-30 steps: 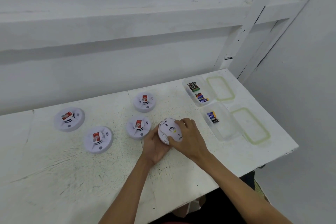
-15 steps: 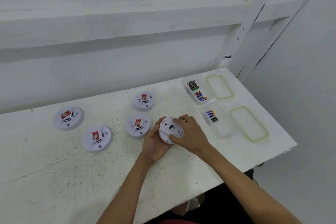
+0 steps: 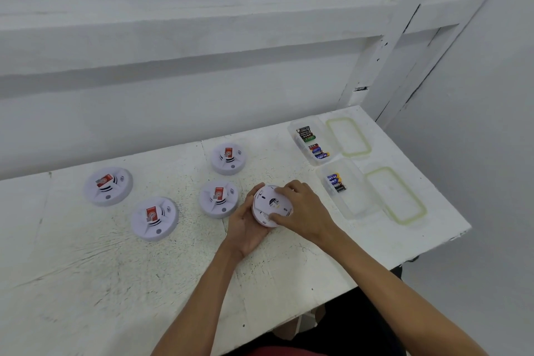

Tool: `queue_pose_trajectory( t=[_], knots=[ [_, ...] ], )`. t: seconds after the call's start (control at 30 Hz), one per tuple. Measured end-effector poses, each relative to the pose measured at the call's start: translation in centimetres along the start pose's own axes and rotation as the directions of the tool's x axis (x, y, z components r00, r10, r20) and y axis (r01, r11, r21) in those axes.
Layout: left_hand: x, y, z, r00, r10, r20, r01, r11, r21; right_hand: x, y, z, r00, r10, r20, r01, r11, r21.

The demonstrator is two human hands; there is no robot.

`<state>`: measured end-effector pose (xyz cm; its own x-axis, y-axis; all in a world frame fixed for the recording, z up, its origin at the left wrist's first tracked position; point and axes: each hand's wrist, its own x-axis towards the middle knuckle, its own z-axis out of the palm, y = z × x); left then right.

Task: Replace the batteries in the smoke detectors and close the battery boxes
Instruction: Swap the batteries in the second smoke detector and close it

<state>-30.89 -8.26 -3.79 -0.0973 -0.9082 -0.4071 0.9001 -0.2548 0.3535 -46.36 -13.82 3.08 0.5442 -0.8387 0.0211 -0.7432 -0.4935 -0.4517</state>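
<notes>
A white round smoke detector (image 3: 268, 205) is held tilted above the table, its back facing me. My left hand (image 3: 245, 225) cups it from below and behind. My right hand (image 3: 303, 212) grips its right rim, thumb at the lower edge, fingers over the top. Several other detectors lie face up with red stickers: one close left (image 3: 218, 202), one behind it (image 3: 228, 158), two further left (image 3: 154, 218) (image 3: 108, 185). Two clear battery boxes stand open at the right: the far box (image 3: 310, 140) and the near box (image 3: 345, 188), each holding batteries.
Two green-rimmed lids (image 3: 348, 137) (image 3: 394, 195) lie right of the boxes. The white table (image 3: 115, 283) ends close behind at a wall and drops off at the right and front edges. A white diagonal beam rises at the back right.
Both hands have turned and tilted the held detector slightly; my right-hand fingers have shifted around its rim. The view has moved a little. Nothing else on the table has moved.
</notes>
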Motion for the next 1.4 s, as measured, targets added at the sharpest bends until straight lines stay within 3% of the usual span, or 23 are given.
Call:
queue_pose_trajectory(
  t=[0.27,0.57,0.87,1.4],
  knots=[
    [-0.1,-0.1,0.0,1.000,0.028,0.009,-0.027,1.000,-0.007,-1.2,0.1,1.1,0.998,-0.006,-0.064,0.006,1.000,0.008],
    [-0.2,0.0,0.3,1.000,0.020,0.004,-0.020,0.999,-0.035,-0.7,1.1,0.3,0.998,0.010,-0.056,0.002,0.978,0.209],
    [-0.1,-0.1,0.3,0.999,0.023,-0.024,-0.024,0.999,-0.039,-1.7,0.6,1.8,0.984,0.040,-0.174,-0.022,0.994,0.103],
    [-0.4,0.0,0.5,0.997,0.046,0.056,-0.045,0.999,-0.027,-1.0,0.4,2.0,0.991,0.004,-0.132,0.003,0.999,0.055]
  ],
)
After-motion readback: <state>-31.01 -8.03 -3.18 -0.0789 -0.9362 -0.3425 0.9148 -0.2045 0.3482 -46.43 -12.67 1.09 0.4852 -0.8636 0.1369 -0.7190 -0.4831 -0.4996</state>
